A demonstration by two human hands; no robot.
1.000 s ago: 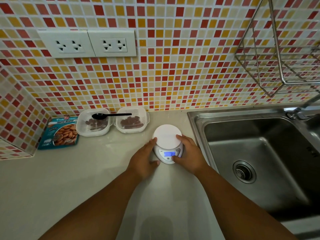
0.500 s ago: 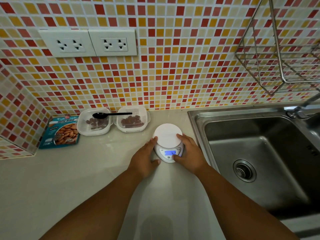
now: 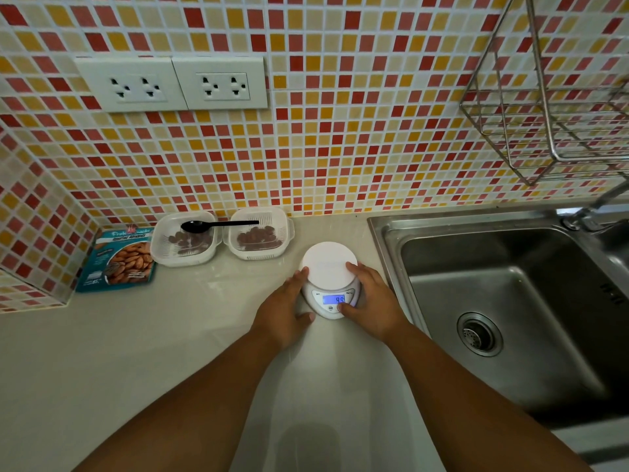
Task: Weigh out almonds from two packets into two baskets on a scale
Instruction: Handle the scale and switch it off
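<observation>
A small white round scale (image 3: 329, 267) sits on the counter beside the sink, its blue display lit. My left hand (image 3: 284, 310) cups its left side and my right hand (image 3: 372, 301) grips its right side, thumb by the buttons. Nothing rests on its platform. Behind to the left stand two white baskets: the left basket (image 3: 160, 248) and the right basket (image 3: 286, 235), each holding almonds. A black spoon (image 3: 218, 225) lies across both rims. A teal almond packet (image 3: 117, 258) lies flat in the left corner.
A steel sink (image 3: 503, 301) opens right of the scale, its tap (image 3: 585, 216) at the back. A wire rack (image 3: 551, 97) hangs on the tiled wall upper right. Two white sockets (image 3: 173, 83) sit on the wall above the baskets.
Both hands stay on the scale's sides. The number on the display has changed. The view has shifted slightly.
</observation>
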